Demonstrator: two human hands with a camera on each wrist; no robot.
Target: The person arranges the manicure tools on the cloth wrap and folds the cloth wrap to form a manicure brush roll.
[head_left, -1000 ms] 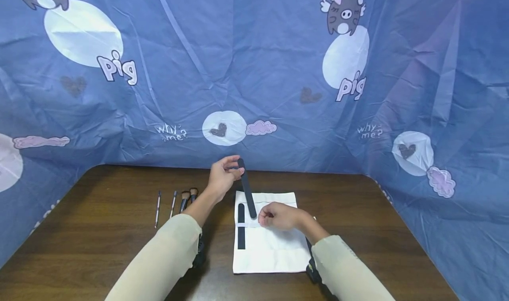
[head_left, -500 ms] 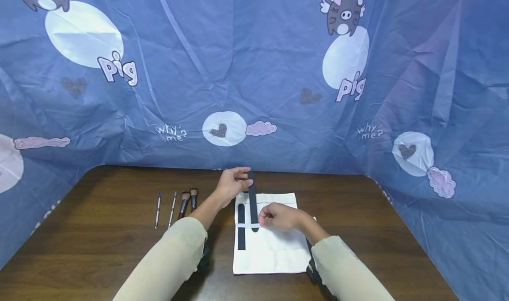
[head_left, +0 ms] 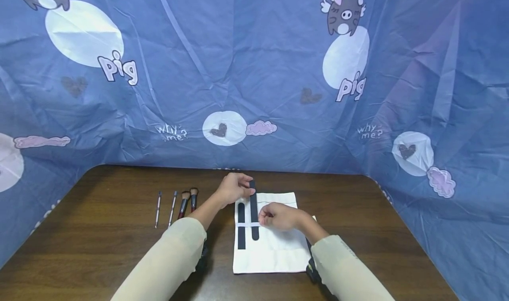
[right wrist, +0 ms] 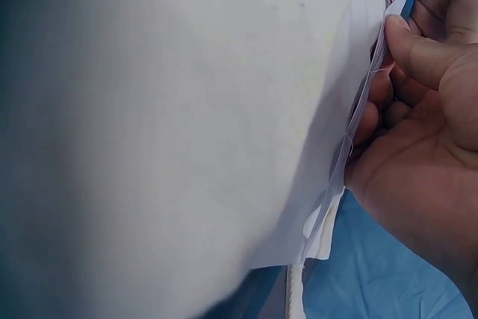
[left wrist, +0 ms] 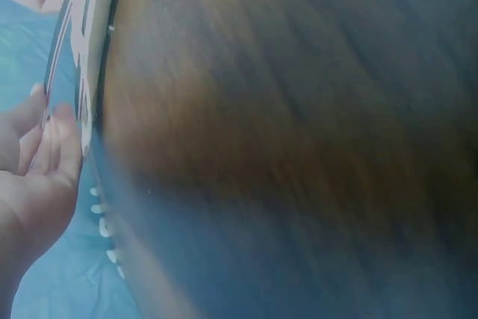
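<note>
Looking down on a brown desk (head_left: 99, 243) across the lower frame, and at a white cloth (head_left: 274, 257), lower centre. Working now with left grip (head_left: 232, 189) and right grip (head_left: 279, 216), both pinching: with the first, the top of a black strip (head_left: 254, 210), lower centre, beside a second black strip (head_left: 241, 237); with the other, a thin white band (head_left: 248, 224), crossing over both strips.

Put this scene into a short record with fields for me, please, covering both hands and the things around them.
Left hand: pinches the upper end of the held dark strip
Right hand: pinches the white band
Held strip position: passes under the band, lower end showing below it
Second dark strip: left of the held one, also crossed by the band
Under both strips: white cloth
Left of cloth: two brushes, two slender sticks
Surface: brown table
</note>
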